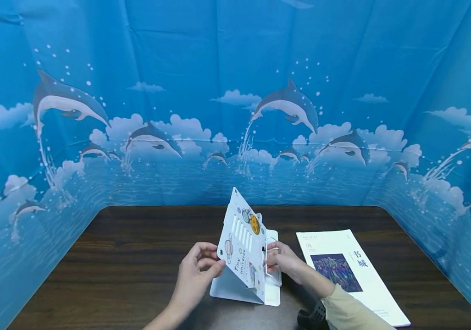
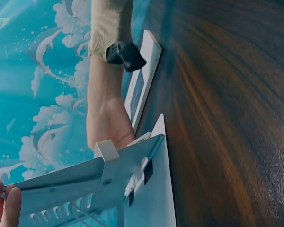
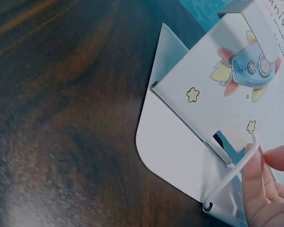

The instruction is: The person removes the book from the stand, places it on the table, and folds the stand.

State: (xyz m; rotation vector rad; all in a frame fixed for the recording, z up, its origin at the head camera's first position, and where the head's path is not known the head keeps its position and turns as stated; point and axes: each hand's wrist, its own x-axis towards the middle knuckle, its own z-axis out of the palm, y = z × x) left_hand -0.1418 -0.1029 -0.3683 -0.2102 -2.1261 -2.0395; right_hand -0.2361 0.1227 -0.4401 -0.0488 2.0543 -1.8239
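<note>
A white folding book stand (image 1: 239, 270), printed with planets and "Tiny universe", stands in the middle of the table with its slotted panel tilted up from a flat base (image 1: 231, 289). My left hand (image 1: 196, 270) pinches the panel's left edge between thumb and fingers. That hand shows in the left wrist view only as fingertips at the panel's far edge. At the stand's right side, my right hand (image 1: 282, 261) pinches a white wire bar (image 3: 232, 175) with thumb and fingers. The bar runs from the base's hinge toward the panel, beside a notch.
A white magazine (image 1: 375, 284) with a dark picture on its cover lies flat to the right, partly under the right forearm. The dark wooden table (image 1: 107, 270) meets a blue dolphin-printed cloth (image 1: 194, 91) at the back and sides. A black device (image 1: 313, 316) is on the right wrist.
</note>
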